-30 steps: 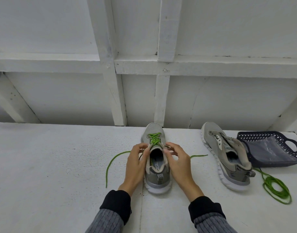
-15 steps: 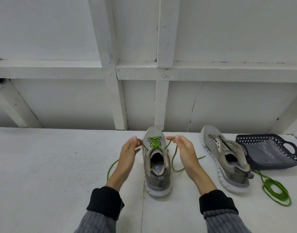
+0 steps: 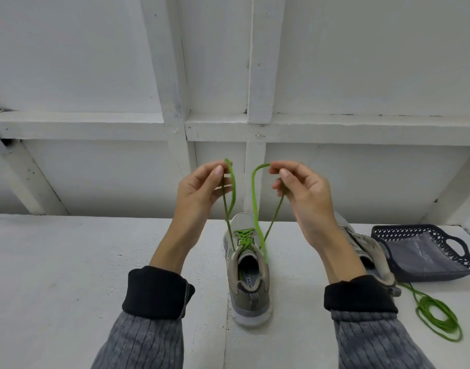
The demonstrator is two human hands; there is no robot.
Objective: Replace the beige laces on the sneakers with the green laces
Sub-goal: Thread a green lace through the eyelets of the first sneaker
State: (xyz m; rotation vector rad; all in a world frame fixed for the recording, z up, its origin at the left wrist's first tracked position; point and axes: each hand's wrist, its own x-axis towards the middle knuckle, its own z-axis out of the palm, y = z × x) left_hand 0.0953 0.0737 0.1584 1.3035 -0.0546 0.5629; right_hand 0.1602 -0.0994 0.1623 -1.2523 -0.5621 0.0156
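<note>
Both hands had risen off the sneaker (image 3: 248,272) — left hand (image 3: 199,191) and right hand (image 3: 303,193) each pinching a green lace (image 3: 244,235) end in its fingers — lacing done, bow next.

Two sneakers (image 3: 248,272) (image 3: 366,251), two green laces (image 3: 256,203) (image 3: 438,319), one dark basket (image 3: 425,251), two hands (image 3: 199,193) (image 3: 305,193).

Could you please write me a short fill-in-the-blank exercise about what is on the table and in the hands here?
1. The left hand and the right hand each pinch one end of the ____ lace.
2. That lace is threaded through the sneaker standing ____ the two forearms.
3. A second lace lies ____ on the table.
4. The dark basket sits at the table's far ____ side.

Missing words: green; between; coiled; right
</note>
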